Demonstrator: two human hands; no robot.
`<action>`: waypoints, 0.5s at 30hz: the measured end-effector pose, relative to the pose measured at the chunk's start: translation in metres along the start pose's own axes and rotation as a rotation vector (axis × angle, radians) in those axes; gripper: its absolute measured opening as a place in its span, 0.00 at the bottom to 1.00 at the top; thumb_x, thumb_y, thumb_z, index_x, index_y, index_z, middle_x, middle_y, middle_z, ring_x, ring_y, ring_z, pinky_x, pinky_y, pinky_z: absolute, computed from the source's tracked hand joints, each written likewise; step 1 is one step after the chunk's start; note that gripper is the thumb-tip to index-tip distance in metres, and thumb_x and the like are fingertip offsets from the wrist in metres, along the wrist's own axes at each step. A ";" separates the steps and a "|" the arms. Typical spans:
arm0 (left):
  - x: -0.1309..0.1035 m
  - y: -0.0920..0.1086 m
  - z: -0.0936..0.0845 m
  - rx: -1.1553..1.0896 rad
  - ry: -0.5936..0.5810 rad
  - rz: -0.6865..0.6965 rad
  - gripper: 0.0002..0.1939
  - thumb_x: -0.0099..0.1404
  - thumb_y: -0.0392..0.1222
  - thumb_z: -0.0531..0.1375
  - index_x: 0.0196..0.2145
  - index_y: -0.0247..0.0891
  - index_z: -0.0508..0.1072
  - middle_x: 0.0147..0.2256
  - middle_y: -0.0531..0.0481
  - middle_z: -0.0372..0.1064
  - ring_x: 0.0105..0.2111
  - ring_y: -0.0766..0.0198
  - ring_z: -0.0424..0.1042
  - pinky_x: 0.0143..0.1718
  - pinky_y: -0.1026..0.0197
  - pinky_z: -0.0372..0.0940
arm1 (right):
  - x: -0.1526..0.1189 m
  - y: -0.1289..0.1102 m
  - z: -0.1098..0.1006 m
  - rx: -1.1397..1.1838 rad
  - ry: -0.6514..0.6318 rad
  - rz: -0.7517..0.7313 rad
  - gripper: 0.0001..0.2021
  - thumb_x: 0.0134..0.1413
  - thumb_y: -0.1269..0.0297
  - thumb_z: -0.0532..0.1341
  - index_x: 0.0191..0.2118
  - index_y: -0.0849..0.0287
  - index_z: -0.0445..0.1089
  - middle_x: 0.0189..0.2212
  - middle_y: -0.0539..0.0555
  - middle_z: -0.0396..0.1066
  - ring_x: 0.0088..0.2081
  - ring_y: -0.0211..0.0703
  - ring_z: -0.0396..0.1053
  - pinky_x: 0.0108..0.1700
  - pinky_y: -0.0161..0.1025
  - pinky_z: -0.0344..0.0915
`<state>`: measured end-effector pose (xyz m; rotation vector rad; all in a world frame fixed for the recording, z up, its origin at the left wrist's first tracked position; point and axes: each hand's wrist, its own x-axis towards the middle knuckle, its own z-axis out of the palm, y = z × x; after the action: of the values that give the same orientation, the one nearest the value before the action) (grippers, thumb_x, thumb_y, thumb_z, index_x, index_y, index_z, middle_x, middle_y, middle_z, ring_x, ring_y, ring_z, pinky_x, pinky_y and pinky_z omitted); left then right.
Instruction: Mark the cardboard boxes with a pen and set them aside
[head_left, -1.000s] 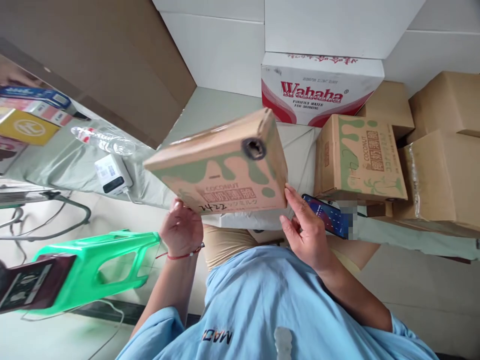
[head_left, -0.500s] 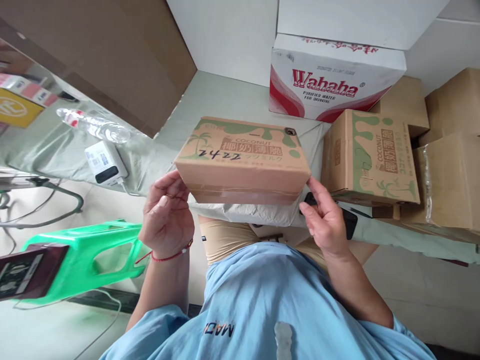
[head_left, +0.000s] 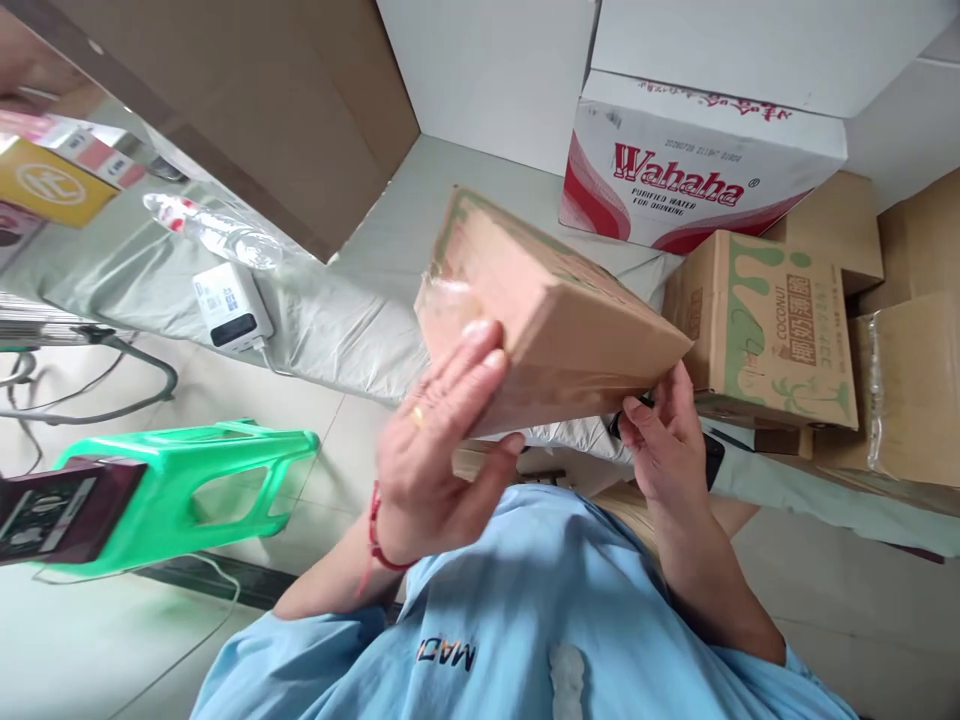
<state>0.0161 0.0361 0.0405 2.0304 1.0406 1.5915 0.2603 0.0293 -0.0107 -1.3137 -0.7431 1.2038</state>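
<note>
A brown cardboard box (head_left: 592, 340) with green print is tilted and turned, its plain side and taped end facing me. My left hand (head_left: 442, 450) lies against the taped end, fingers stretched out and thumb apart below; a ring and a red string bracelet show on it. With closed fingers, my right hand (head_left: 667, 435) grips the box's lower right corner. Behind that hand a black phone-like object (head_left: 714, 460) shows in part. Most of the printed top is turned away from view.
Right of the held box stands a similar coconut-print box (head_left: 787, 330), near more brown cartons (head_left: 919, 380). A Wahaha water carton (head_left: 697, 170) is behind. To the left are a plastic bottle (head_left: 217, 230), a white device with a cable (head_left: 232, 305) and a green stool (head_left: 172, 460).
The box has swung round and tilted, so its left end faces me. My left hand has moved right and onto that end; my right hand stays at its corner.
</note>
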 end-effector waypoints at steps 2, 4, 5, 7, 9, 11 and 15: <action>0.001 0.009 0.012 0.138 -0.075 0.157 0.40 0.68 0.31 0.67 0.75 0.45 0.67 0.71 0.44 0.70 0.71 0.45 0.70 0.73 0.43 0.69 | 0.003 0.004 -0.004 0.032 0.026 0.010 0.37 0.54 0.59 0.72 0.69 0.32 0.68 0.65 0.51 0.65 0.29 0.29 0.54 0.24 0.31 0.55; 0.001 0.016 0.020 0.212 -0.120 0.242 0.40 0.69 0.26 0.62 0.76 0.37 0.63 0.72 0.39 0.68 0.72 0.49 0.69 0.72 0.45 0.69 | 0.006 0.008 -0.009 0.075 0.021 0.023 0.31 0.54 0.61 0.71 0.64 0.35 0.72 0.59 0.50 0.67 0.29 0.30 0.52 0.25 0.31 0.54; 0.001 0.018 0.023 0.224 -0.130 0.253 0.39 0.69 0.26 0.60 0.76 0.35 0.63 0.71 0.38 0.68 0.73 0.50 0.68 0.72 0.46 0.70 | 0.007 0.009 -0.012 0.098 0.019 0.035 0.29 0.53 0.62 0.70 0.62 0.36 0.73 0.57 0.49 0.67 0.30 0.31 0.52 0.25 0.31 0.54; 0.002 0.020 0.026 0.225 -0.144 0.256 0.37 0.71 0.27 0.59 0.76 0.36 0.63 0.71 0.39 0.69 0.73 0.52 0.68 0.70 0.46 0.71 | 0.007 0.011 -0.015 0.131 0.025 0.061 0.26 0.51 0.63 0.71 0.57 0.40 0.75 0.53 0.48 0.67 0.30 0.31 0.52 0.25 0.30 0.54; 0.003 0.018 0.025 0.218 -0.145 0.257 0.36 0.72 0.28 0.58 0.75 0.38 0.64 0.69 0.40 0.71 0.72 0.53 0.69 0.70 0.47 0.71 | 0.008 0.013 -0.016 0.132 0.037 0.075 0.25 0.49 0.63 0.73 0.54 0.43 0.74 0.51 0.48 0.68 0.29 0.31 0.51 0.24 0.29 0.53; 0.007 0.017 0.025 0.212 -0.147 0.259 0.33 0.73 0.28 0.58 0.73 0.37 0.67 0.68 0.40 0.73 0.72 0.54 0.69 0.70 0.48 0.71 | 0.009 0.015 -0.018 0.103 0.025 0.079 0.24 0.49 0.63 0.73 0.53 0.45 0.73 0.49 0.48 0.69 0.28 0.31 0.50 0.22 0.29 0.52; 0.019 0.023 0.032 0.242 -0.193 0.289 0.23 0.78 0.31 0.54 0.66 0.31 0.73 0.66 0.40 0.76 0.72 0.56 0.68 0.73 0.53 0.67 | 0.015 0.018 -0.024 -0.049 -0.101 0.014 0.20 0.60 0.57 0.69 0.57 0.45 0.73 0.39 0.50 0.71 0.23 0.31 0.49 0.19 0.32 0.52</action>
<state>0.0557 0.0392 0.0589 2.5387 0.9403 1.4157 0.2826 0.0327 -0.0357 -1.3074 -0.8415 1.2774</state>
